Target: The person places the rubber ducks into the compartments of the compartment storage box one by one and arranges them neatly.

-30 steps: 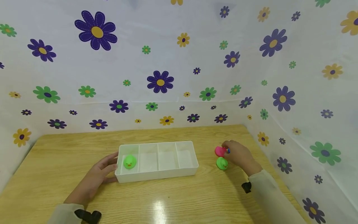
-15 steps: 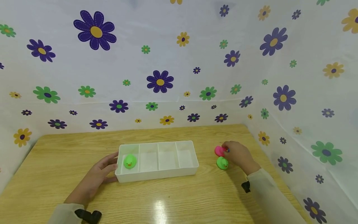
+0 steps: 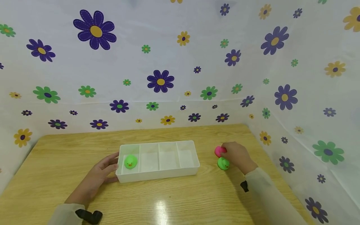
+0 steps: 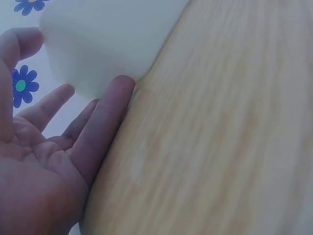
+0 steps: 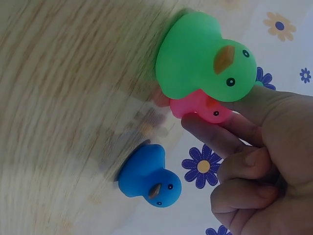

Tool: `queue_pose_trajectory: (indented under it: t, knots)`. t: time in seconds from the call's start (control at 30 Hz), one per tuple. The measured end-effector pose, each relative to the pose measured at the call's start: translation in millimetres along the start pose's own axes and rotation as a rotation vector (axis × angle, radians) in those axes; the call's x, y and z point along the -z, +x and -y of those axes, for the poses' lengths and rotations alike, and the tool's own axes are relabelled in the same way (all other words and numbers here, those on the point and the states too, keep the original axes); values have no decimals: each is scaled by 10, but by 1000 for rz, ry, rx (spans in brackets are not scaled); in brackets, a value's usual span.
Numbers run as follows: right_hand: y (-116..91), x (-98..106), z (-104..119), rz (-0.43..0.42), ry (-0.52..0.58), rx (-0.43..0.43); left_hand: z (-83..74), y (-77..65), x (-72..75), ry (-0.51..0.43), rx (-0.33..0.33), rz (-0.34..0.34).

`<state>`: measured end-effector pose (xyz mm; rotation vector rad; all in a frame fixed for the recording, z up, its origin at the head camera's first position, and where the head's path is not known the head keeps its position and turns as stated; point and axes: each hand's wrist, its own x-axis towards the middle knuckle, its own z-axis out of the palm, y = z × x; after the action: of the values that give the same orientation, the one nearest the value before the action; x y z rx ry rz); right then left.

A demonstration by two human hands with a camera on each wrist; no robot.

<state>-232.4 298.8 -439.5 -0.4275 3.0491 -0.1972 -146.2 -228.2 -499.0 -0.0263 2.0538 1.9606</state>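
My left hand rests with extended fingers against the left end of a white four-section tray. In the left wrist view, fingertips touch the tray's end wall low by the table. A green rubber duck sits in the leftmost compartment. Right of the tray, my right hand pinches a pink rubber duck between its fingers. Another green rubber duck stands just in front of it and partly covers it in the right wrist view. A blue rubber duck stands nearby, hidden behind my hand in the head view.
The tray's other compartments hold nothing. A wooden table carries everything. Flower-printed white cloth hangs along the back and the right side. Each wrist wears a black band mount.
My right hand shifts slightly left, and the pink rubber duck moves a little left with it. The blue rubber duck has gone out of sight behind that hand in the head view. My left hand stays put.
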Motion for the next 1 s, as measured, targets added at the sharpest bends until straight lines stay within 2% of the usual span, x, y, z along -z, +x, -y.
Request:
queue_pose_trajectory:
  t: [0.2,0.43,0.63,1.0]
  knots:
    - [21,1,-13,2,-6,5,12,11,5,0,5,-6]
    - [-11,52,-27,73,95,-19,41,16,17,4,-2,-2]
    - [-17,70,-15,72,156,-2,47,16,21,0,14,-11]
    - [2,63,-4,78,124,4,39,37,38,1,30,-10]
